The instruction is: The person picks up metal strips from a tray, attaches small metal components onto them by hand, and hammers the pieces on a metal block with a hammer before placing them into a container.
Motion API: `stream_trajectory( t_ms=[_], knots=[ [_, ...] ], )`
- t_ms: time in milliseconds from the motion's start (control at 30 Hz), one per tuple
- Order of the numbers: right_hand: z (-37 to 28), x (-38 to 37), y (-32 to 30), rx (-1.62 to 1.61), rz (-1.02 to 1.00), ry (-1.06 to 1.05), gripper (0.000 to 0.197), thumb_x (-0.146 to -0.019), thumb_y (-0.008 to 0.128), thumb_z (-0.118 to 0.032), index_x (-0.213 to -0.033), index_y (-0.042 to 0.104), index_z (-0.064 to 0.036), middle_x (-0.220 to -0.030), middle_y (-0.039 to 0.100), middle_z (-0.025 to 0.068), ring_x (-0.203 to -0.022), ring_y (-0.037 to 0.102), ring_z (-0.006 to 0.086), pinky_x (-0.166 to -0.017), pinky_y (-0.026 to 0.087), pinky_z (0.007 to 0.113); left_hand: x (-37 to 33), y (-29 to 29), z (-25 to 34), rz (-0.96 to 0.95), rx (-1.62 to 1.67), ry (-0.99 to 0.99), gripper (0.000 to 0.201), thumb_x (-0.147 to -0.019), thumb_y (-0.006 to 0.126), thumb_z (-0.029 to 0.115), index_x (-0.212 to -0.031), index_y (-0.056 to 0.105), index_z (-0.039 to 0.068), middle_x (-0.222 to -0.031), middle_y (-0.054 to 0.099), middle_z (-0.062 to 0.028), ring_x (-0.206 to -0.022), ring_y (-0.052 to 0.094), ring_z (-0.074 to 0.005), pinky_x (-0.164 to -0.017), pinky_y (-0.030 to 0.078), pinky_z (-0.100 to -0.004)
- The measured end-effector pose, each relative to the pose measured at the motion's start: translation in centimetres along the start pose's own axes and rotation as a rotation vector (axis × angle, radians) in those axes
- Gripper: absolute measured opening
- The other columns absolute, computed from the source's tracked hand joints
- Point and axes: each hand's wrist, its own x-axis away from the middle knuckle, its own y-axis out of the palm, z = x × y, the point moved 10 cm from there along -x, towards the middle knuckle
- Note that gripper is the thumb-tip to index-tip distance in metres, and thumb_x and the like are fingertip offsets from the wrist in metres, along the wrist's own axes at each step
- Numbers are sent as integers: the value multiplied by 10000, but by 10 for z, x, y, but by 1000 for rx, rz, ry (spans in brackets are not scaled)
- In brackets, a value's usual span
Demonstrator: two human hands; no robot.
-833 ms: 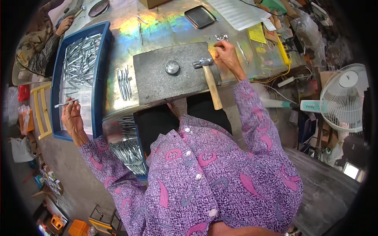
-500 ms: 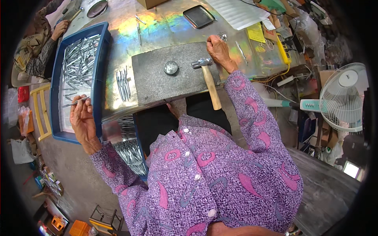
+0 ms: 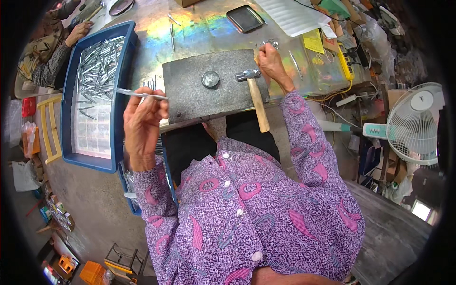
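Note:
My left hand [image 3: 144,124] is raised by the near left corner of the dark stone slab [image 3: 190,102], fingers pinched round a slim silver metal piece [image 3: 156,96]. Similar metal pieces [image 3: 99,69] lie heaped in the blue tray [image 3: 114,142] to its left. A few more on the table are mostly hidden behind this hand. My right hand [image 3: 273,64] is closed at the slab's far right corner, beside a small shiny heap [image 3: 270,43]; whatever its fingers hold is hidden. A hammer [image 3: 258,104] rests on the slab, its wooden handle over the near edge. A round metal block [image 3: 210,80] sits mid-slab.
A dark shallow tray [image 3: 245,19] and white foam sheet [image 3: 289,16] lie at the back. A yellow power strip [image 3: 346,64] is on the right, with a fan [image 3: 415,123] beyond. A co-worker's hand [image 3: 78,33] is at the far left.
My left hand has moved right from over the blue tray to the slab's left side, carrying the metal piece. My right hand stays by the shiny heap.

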Motion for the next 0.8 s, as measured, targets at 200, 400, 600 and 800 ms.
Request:
stream_trajectory(
  t_ms=[200, 400, 600, 800],
  knots=[
    [-11, 25, -10, -1033, -89, 420, 64, -835, 535, -23, -845, 522, 39, -701, 520, 38, -559, 498, 72, -435, 362, 177, -12, 28, -31, -52, 67, -49, 178, -843, 535, 18, -1013, 523, -35, -922, 596, -188, -737, 609, -218, -582, 527, -266],
    [-81, 33, -31, -1224, -185, 333, 102, -868, 517, -38, -927, 545, 40, -755, 541, 43, -592, 509, 58, -456, 369, 169, -13, 50, -59, -105, 148, -124, 175, -842, 549, 23, -1015, 552, -1, -954, 591, -185, -767, 576, -211, -598, 494, -252],
    [-163, 66, -22, -1191, -278, 340, 121, -877, 537, -85, -909, 526, 31, -741, 603, 71, -559, 555, 81, -466, 432, 184, -10, 56, -69, -99, 290, -139, 166, -851, 538, 23, -1016, 544, 0, -960, 589, -181, -799, 586, -217, -650, 526, -261],
    [-201, 85, -11, -1232, -229, 285, 132, -892, 531, -89, -925, 509, 37, -750, 600, 75, -570, 552, 71, -460, 427, 174, -3, 56, -76, -56, 454, -164, 143, -858, 526, 18, -1001, 531, 10, -956, 592, -172, -798, 605, -207, -655, 545, -270]
  ],
)
